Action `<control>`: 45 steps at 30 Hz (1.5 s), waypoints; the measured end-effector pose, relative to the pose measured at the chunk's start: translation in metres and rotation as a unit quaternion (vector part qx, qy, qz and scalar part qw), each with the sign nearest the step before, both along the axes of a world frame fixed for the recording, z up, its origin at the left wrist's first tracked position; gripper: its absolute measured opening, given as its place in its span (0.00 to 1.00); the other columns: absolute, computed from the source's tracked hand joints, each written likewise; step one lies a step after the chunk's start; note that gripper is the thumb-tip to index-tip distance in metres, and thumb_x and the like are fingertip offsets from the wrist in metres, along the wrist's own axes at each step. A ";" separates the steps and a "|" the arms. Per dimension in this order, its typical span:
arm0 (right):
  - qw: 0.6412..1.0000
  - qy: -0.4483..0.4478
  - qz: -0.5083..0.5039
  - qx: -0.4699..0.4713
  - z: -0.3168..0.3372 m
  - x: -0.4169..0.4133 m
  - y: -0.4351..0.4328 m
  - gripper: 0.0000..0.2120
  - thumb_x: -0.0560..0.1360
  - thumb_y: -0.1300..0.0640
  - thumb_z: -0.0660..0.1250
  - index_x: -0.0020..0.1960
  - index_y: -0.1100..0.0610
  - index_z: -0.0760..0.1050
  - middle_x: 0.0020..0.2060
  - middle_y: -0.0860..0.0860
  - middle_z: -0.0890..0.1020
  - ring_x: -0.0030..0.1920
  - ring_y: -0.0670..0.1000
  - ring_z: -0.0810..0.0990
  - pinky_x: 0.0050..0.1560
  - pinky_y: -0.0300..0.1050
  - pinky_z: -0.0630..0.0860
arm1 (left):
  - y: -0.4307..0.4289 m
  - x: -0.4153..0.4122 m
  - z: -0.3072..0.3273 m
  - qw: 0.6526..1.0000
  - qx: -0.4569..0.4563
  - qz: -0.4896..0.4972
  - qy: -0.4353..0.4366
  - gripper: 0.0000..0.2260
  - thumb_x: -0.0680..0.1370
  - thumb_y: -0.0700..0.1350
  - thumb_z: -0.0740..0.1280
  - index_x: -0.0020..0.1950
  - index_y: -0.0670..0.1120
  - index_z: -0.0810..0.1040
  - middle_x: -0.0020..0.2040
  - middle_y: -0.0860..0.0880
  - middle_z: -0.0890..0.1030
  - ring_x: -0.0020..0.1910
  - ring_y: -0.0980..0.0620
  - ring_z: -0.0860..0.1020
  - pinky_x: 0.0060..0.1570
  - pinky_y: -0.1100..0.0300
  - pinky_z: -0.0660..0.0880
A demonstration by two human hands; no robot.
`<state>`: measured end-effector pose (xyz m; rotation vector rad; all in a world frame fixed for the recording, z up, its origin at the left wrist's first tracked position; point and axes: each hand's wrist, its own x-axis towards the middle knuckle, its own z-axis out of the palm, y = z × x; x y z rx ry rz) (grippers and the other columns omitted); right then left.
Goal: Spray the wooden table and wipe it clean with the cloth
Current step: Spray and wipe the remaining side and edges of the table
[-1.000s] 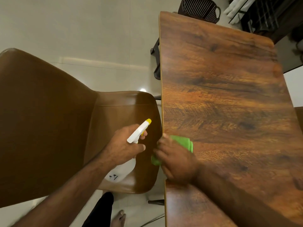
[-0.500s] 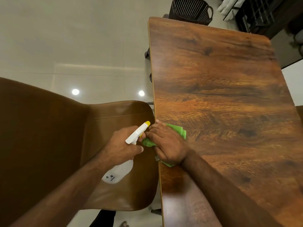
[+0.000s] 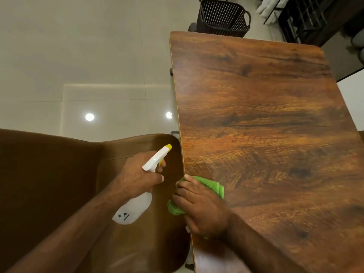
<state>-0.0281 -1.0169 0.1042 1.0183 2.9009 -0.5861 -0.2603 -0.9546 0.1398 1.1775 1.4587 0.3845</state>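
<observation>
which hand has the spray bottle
The left hand grips the spray bottle over the brown chair; the right hand holds the green cloth at the edge of the wooden table.

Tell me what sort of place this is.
Most likely a room in a home, perhaps a dining area: a wooden table with a padded brown chair drawn up to it, a glossy tiled floor, and a dark plastic basket beyond the table's far end.

Most of the green fabric cloth (image 3: 213, 187) lost to me under the right hand (image 3: 201, 210), neck of the white plastic spray bottle (image 3: 134, 210) buried in the left hand (image 3: 137, 176), its black marks (image 3: 123, 215) too small to read, dark wood-grain counter (image 3: 266, 115) cut off right and bottom
</observation>
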 end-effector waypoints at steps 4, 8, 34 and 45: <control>0.999 -0.023 0.022 0.006 -0.003 -0.001 0.054 0.26 0.70 0.55 0.69 0.66 0.62 0.76 0.59 0.58 0.80 0.66 0.58 0.74 0.80 0.53 0.52 | 0.008 -0.009 -0.003 1.000 0.011 0.019 -0.021 0.12 0.71 0.35 0.76 0.49 0.50 0.82 0.46 0.48 0.84 0.30 0.54 0.81 0.31 0.62 0.77; 0.996 -0.063 -0.015 0.059 -0.002 -0.016 0.128 0.26 0.70 0.53 0.67 0.67 0.61 0.76 0.60 0.58 0.80 0.66 0.57 0.74 0.79 0.43 0.41 | 0.020 -0.015 -0.001 0.999 0.016 0.037 -0.035 0.12 0.70 0.35 0.76 0.48 0.49 0.82 0.46 0.47 0.84 0.29 0.52 0.80 0.31 0.61 0.77; 0.995 -0.032 0.032 0.092 -0.011 -0.028 0.252 0.23 0.75 0.50 0.59 0.64 0.61 0.76 0.52 0.56 0.81 0.57 0.55 0.77 0.76 0.58 0.59 | 0.070 -0.025 -0.016 0.995 0.030 0.072 -0.062 0.11 0.71 0.34 0.75 0.48 0.48 0.81 0.44 0.47 0.84 0.29 0.52 0.80 0.31 0.66 0.76; 0.990 0.027 -0.127 0.055 -0.019 -0.038 0.222 0.24 0.76 0.52 0.62 0.71 0.54 0.71 0.69 0.51 0.75 0.79 0.54 0.59 0.80 0.55 0.48 | 0.041 -0.024 -0.006 0.994 0.038 0.073 -0.069 0.12 0.72 0.34 0.75 0.50 0.48 0.82 0.47 0.46 0.84 0.29 0.50 0.79 0.33 0.62 0.78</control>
